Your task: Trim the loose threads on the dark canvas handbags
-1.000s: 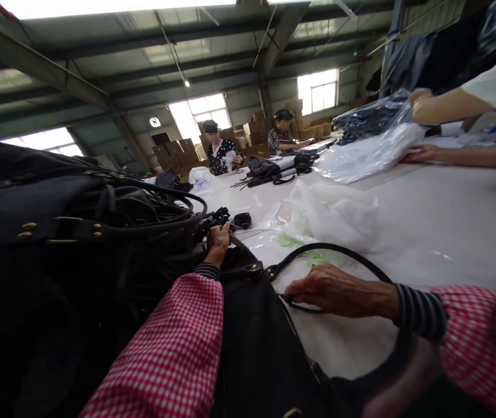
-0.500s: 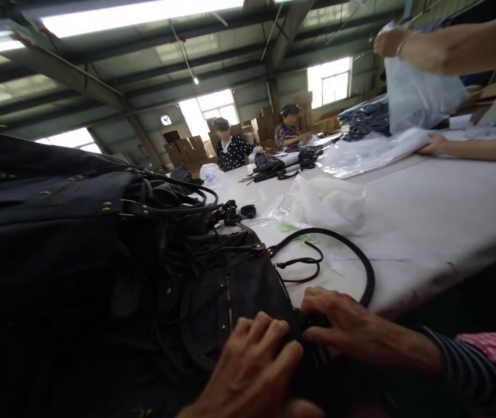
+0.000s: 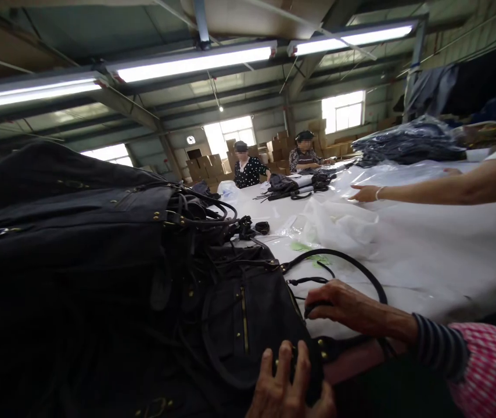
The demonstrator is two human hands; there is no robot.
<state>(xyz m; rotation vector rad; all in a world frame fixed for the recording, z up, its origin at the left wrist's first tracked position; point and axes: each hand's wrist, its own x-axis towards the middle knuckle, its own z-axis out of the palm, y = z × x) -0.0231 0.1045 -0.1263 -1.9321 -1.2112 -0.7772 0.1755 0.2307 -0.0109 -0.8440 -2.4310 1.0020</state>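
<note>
A black handbag point(image 3: 263, 307) with brass studs, a short zip and a long round handle point(image 3: 352, 260) lies in front of me at the table edge. My left hand point(image 3: 285, 386) rests on its lower right part, fingers spread and lying on the fabric. At the bag's right edge, inside the loop of the handle, my right hand point(image 3: 335, 305) is closed, thumb and fingers together around something small and dark that I cannot make out. Thin black straps point(image 3: 313, 280) stick out just beyond the right hand's fingers.
A tall heap of black bags point(image 3: 69, 203) fills the left side. Crumpled clear plastic point(image 3: 339, 223) and green scraps point(image 3: 302, 247) lie on the white table point(image 3: 431, 255). A co-worker's arm point(image 3: 431, 186) reaches in from the right. Two people point(image 3: 248, 171) work at the far side.
My right hand has shifted up along the bag's edge, and my left hand's fingers have spread. The co-worker has lowered the raised plastic bag and now reaches across the table. The view has tilted up.
</note>
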